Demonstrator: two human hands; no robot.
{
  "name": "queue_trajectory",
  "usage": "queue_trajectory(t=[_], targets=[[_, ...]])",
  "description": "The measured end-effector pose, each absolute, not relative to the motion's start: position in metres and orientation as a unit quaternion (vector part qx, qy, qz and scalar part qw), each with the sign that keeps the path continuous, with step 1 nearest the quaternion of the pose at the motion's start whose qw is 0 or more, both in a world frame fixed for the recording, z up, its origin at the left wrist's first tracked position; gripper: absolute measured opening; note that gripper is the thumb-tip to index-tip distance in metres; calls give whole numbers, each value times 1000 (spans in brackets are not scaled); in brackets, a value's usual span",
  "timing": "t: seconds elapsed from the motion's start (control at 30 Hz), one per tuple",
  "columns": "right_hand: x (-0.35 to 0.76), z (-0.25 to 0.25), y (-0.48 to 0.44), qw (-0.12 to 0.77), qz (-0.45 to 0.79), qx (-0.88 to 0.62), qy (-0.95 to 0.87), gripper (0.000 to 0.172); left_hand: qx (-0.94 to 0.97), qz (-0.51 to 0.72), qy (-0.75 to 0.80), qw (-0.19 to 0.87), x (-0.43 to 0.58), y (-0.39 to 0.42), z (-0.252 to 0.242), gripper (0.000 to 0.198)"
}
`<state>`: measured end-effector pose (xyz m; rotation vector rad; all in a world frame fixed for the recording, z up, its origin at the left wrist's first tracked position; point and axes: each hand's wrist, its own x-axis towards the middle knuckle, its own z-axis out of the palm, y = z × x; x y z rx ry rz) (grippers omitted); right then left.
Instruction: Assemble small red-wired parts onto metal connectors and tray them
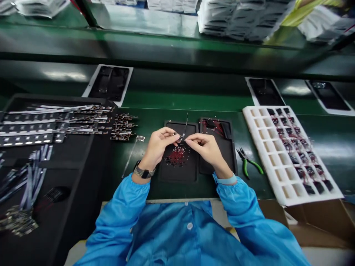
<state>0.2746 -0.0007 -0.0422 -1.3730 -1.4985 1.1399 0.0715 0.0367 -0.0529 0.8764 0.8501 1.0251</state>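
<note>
Head view. We see two hands, the left hand (159,143) and right hand (206,147), with fingertips together, both pinching one small part (181,137) above two black trays (177,173). One pair of green pliers (251,164) and one white grid tray (266,147) lie to the right.

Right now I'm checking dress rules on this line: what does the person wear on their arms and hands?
Both arms are in long, bright blue smock sleeves: the left sleeve and the right sleeve, which ends in a paler blue cuff. The left hand and right hand are bare, with no gloves. A watch with a dark face and metallic band is on the left wrist.
</note>
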Motion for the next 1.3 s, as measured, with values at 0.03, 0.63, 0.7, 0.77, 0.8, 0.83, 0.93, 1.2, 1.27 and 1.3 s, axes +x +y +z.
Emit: queue_trajectory(t=[0.03, 0.63, 0.7, 0.77, 0.8, 0.83, 0.93, 1.2, 1.27, 1.3], targets=[[274, -43, -1, 387, 453, -540, -595, 28, 396, 457, 386, 697, 73, 36, -54, 25], [277, -41, -7, 373, 425, -547, -617, 24, 424, 443, 416, 671, 81, 28, -54, 32], [277, -40, -8, 370, 422, -550, -618, 24, 423, 444, 412, 674, 81, 28, -54, 31], [276, -39, -8, 369, 419, -553, -618, 24, 421, 445, 411, 675, 81, 28, -55, 31], [276, -39, -8, 370, 416, -555, -619, 24, 422, 444, 412, 675, 81, 28, -55, 31], [276, -39, -8, 369, 413, -556, -620, 23, 424, 444, 413, 673, 81, 28, -55, 31], [276, -40, -8, 366, 401, -559, -626, 22, 429, 443, 422, 665, 80, 27, -55, 30], [275, -38, -9, 370, 410, -555, -623, 24, 433, 445, 425, 658, 80, 27, -53, 30], [275, -38, -9, 367, 413, -555, -622, 25, 436, 443, 424, 659, 80, 27, -54, 30], [276, -38, -9, 365, 413, -555, -623, 25, 439, 441, 424, 658, 79, 27, -54, 30]])
